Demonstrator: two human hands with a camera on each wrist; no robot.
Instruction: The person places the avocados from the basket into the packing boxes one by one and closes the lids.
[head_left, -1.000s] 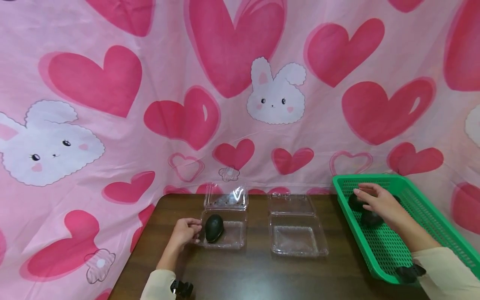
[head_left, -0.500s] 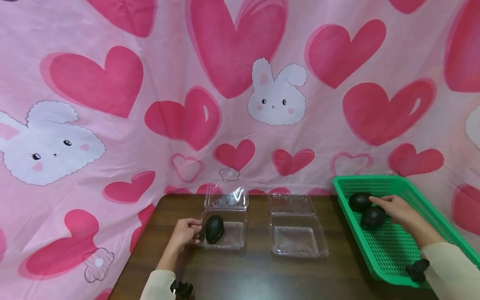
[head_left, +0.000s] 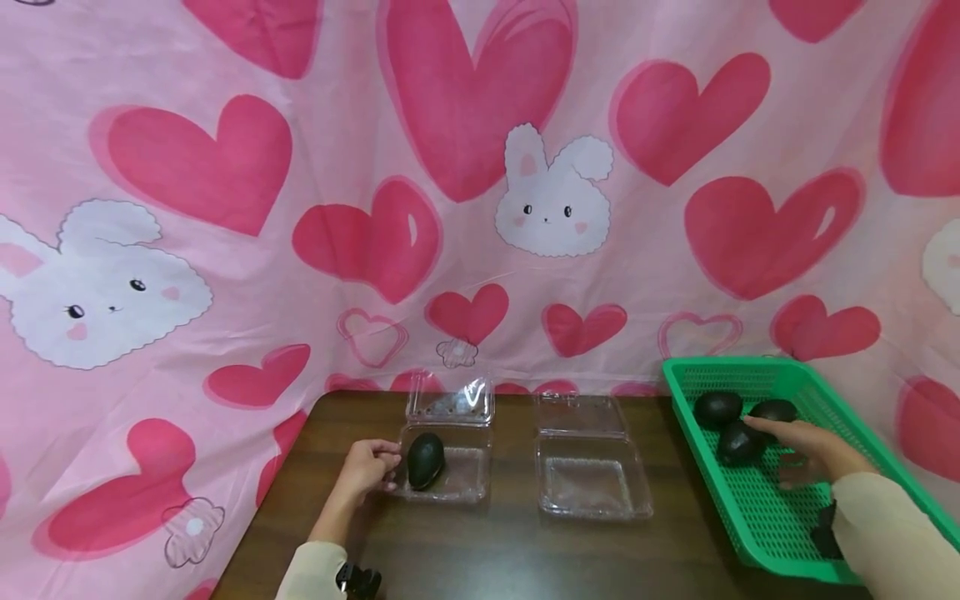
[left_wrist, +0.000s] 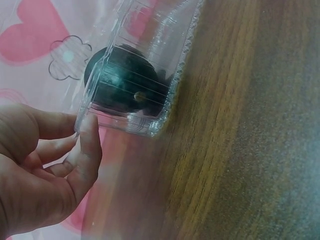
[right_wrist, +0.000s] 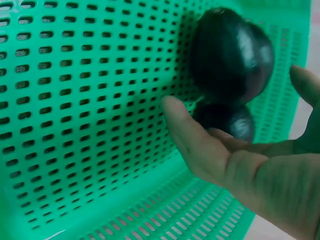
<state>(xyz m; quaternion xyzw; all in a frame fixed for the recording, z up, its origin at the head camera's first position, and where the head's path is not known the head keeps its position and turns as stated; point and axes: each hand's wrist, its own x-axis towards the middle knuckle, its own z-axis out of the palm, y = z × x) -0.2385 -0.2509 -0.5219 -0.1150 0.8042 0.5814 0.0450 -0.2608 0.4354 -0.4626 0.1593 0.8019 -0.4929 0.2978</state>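
My left hand (head_left: 366, 468) pinches the left rim of a clear plastic clamshell box (head_left: 465, 475) between thumb and fingers. One dark avocado (head_left: 426, 461) lies inside that box; its stem end shows through the wall in the left wrist view. Over at the right, a green perforated basket (head_left: 731, 517) holds a near avocado (head_left: 739, 444), a far-left avocado (head_left: 718, 410) and a partly hidden avocado (head_left: 774, 410). My right hand (head_left: 813, 450) is inside the basket beside them, thumb and fingers spread apart, holding nothing. In the right wrist view, its fingers (right_wrist: 192, 135) reach beside the avocados.
A second clear clamshell box (head_left: 592, 487) stands with its lid up between the first box and the basket. All stand on a brown wooden table (head_left: 517, 550). A pink cloth (head_left: 637, 250) with hearts and rabbits hangs behind the table.
My right hand has drawn back from above the avocados toward the right and lower, uncovering them. The left hand stays at the box rim. The head view has shifted slightly.
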